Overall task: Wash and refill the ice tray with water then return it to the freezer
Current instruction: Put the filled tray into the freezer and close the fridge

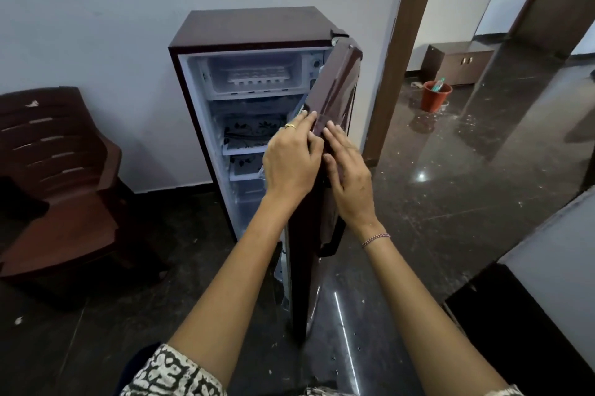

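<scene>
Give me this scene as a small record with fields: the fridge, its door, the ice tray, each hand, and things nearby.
fridge: dark red, stands by the wall
door: open, swung toward the person
ice tray: white, lies in the freezer compartment at the top, untouched
left hand: grips the door's edge, fingers inside, thumb outside
right hand: straight fingers rest on the door's outer face
nearby: brown chair at left, red bucket on the floor at right

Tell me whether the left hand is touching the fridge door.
Touching. The head view shows the left hand with its fingers on the fridge door edge, no gap.
</scene>
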`<move>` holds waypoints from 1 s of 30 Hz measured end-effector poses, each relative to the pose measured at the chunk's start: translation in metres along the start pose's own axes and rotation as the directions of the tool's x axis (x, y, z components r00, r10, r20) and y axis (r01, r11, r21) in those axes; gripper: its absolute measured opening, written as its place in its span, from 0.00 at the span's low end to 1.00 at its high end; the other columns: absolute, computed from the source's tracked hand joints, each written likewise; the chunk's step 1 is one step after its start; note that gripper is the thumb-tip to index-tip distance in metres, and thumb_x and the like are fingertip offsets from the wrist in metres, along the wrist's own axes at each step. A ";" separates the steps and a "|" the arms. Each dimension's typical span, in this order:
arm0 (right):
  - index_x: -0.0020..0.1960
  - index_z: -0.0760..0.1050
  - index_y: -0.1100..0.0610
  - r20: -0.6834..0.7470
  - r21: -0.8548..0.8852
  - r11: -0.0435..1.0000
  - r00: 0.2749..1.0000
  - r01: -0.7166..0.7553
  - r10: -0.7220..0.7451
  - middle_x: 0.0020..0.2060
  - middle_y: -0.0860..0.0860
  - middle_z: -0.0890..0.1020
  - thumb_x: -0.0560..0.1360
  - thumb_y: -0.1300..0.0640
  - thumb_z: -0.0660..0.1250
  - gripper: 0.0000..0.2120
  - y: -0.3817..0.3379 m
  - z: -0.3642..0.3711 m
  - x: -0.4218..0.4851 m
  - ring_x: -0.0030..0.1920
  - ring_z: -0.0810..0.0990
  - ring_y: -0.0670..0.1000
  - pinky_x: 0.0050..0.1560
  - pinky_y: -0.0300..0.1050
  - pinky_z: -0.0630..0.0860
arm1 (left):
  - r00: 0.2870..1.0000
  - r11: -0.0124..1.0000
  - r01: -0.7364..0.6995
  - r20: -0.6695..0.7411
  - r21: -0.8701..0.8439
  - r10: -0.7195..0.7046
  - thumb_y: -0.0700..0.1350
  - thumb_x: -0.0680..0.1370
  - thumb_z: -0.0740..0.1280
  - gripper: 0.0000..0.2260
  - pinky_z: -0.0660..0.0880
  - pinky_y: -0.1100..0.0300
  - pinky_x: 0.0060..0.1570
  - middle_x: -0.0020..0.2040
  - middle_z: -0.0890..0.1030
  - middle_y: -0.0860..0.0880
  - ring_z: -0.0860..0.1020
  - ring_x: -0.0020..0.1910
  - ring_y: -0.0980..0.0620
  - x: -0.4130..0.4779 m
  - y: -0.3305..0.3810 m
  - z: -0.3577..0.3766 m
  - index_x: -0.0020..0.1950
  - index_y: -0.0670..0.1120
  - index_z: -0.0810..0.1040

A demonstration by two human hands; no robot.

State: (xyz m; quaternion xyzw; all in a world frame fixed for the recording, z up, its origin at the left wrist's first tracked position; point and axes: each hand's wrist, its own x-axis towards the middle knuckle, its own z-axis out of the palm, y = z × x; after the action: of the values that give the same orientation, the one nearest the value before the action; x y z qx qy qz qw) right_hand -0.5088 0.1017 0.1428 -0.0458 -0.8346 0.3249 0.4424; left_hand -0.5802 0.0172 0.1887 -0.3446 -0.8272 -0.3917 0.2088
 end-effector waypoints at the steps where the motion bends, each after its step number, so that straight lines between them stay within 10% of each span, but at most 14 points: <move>1: 0.72 0.64 0.60 0.005 -0.026 1.000 1.000 -0.002 0.002 0.72 0.52 0.66 0.80 0.58 0.59 0.21 0.001 0.007 -0.002 0.73 0.62 0.48 0.74 0.46 0.60 | 1.000 1.000 0.001 -0.021 0.026 -0.001 0.49 0.77 0.51 0.22 0.72 0.52 0.63 0.65 0.77 0.48 0.74 0.64 0.51 0.001 -0.009 -0.004 0.66 0.47 0.75; 6: 0.72 0.60 0.57 0.077 -0.021 0.934 0.931 -0.356 0.356 0.69 0.52 0.67 0.76 0.47 0.66 0.30 0.012 0.046 -0.014 0.69 0.64 0.49 0.70 0.42 0.63 | 0.992 0.970 0.027 -0.125 0.240 0.003 0.46 0.77 0.55 0.18 0.72 0.51 0.57 0.65 0.76 0.46 0.73 0.63 0.48 0.009 -0.046 -0.021 0.63 0.48 0.77; 9: 0.60 0.67 0.56 0.268 0.051 0.809 0.788 -0.585 0.553 0.55 0.51 0.77 0.72 0.48 0.71 0.22 0.015 0.062 -0.015 0.53 0.75 0.48 0.45 0.25 0.68 | 0.980 0.933 0.053 -0.196 0.357 0.019 0.42 0.74 0.60 0.15 0.71 0.55 0.52 0.64 0.75 0.46 0.72 0.59 0.47 0.007 -0.056 -0.029 0.59 0.47 0.79; 11: 0.54 0.66 0.58 0.312 0.018 0.808 0.771 -0.588 0.555 0.48 0.51 0.78 0.73 0.54 0.71 0.17 0.020 0.077 -0.017 0.46 0.76 0.49 0.34 0.33 0.66 | 0.974 0.930 0.036 -0.220 0.365 0.049 0.40 0.72 0.63 0.14 0.71 0.56 0.48 0.58 0.75 0.46 0.70 0.54 0.48 -0.003 -0.058 -0.029 0.56 0.47 0.78; 20: 0.55 0.71 0.59 0.443 0.098 0.715 0.674 -0.692 0.592 0.45 0.53 0.78 0.77 0.58 0.64 0.09 0.025 0.136 -0.027 0.37 0.74 0.42 0.33 0.29 0.70 | 0.958 0.959 0.278 0.092 -0.049 -0.273 0.50 0.79 0.62 0.15 0.74 0.60 0.48 0.54 0.79 0.48 0.77 0.53 0.51 -0.045 -0.098 0.003 0.65 0.50 0.67; 27: 0.68 0.66 0.61 0.580 0.078 0.624 0.545 -0.777 0.606 0.56 0.57 0.79 0.80 0.52 0.56 0.19 0.037 0.167 -0.031 0.53 0.78 0.50 0.52 0.44 0.76 | 0.793 0.712 0.587 0.095 -0.384 -0.602 0.50 0.76 0.67 0.20 0.71 0.72 0.33 0.45 0.76 0.51 0.79 0.44 0.51 -0.036 -0.115 0.026 0.59 0.42 0.61; 30: 0.66 0.67 0.55 0.617 0.098 0.558 0.491 -0.824 0.616 0.51 0.49 0.80 0.82 0.46 0.51 0.19 0.042 0.185 -0.024 0.50 0.80 0.46 0.46 0.36 0.76 | 0.754 0.655 0.629 0.125 -0.420 -0.645 0.53 0.78 0.64 0.19 0.72 0.69 0.45 0.53 0.79 0.46 0.79 0.51 0.51 -0.030 -0.135 0.041 0.62 0.41 0.68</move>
State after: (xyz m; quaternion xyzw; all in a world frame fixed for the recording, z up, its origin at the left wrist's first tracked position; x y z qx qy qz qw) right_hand -0.6451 0.0334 0.0284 -0.2227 -0.7375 0.6373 0.0187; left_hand -0.6622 -0.0241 0.0774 -0.0637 -0.7814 -0.6206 -0.0099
